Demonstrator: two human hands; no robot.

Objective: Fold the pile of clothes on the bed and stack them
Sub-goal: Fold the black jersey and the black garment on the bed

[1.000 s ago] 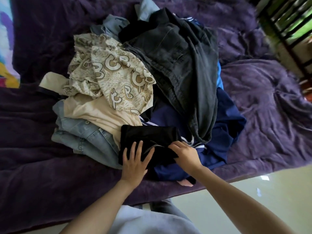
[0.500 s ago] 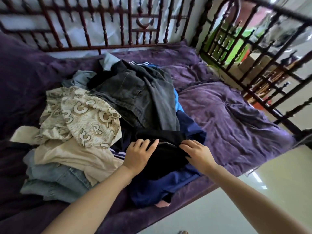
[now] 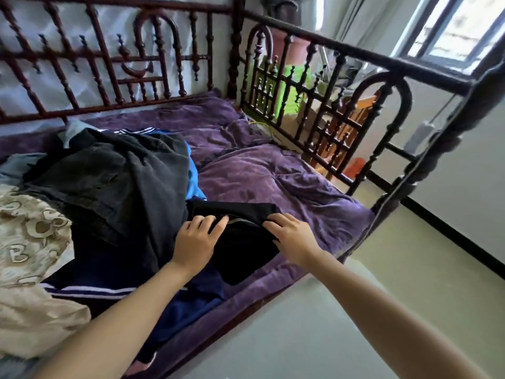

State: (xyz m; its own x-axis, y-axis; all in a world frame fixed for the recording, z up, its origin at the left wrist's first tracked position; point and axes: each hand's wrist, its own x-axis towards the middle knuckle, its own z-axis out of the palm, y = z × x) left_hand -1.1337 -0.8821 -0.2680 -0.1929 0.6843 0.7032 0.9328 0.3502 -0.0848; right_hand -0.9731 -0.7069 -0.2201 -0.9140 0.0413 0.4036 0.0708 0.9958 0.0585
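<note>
A folded black garment [image 3: 243, 244] lies at the right edge of the clothes pile, partly over the purple blanket [image 3: 276, 179]. My left hand [image 3: 195, 240] holds its left side, fingers curled over the top fold. On its right side my right hand [image 3: 291, 236] grips it the same way. The pile to the left has dark grey jeans [image 3: 109, 181], a beige lettered shirt [image 3: 30, 228], a navy jacket with white stripes [image 3: 109, 272] and a bright blue piece [image 3: 194, 176].
A dark carved wooden rail [image 3: 328, 119] runs along the back and right end of the bed. The purple blanket is bare to the right of the pile. Pale floor [image 3: 300, 329] lies in front of the bed edge.
Both hands have carried the black garment rightward, off the front of the pile towards the bare blanket. My left hand went from lying flat on it to curling over it. The view swung right.
</note>
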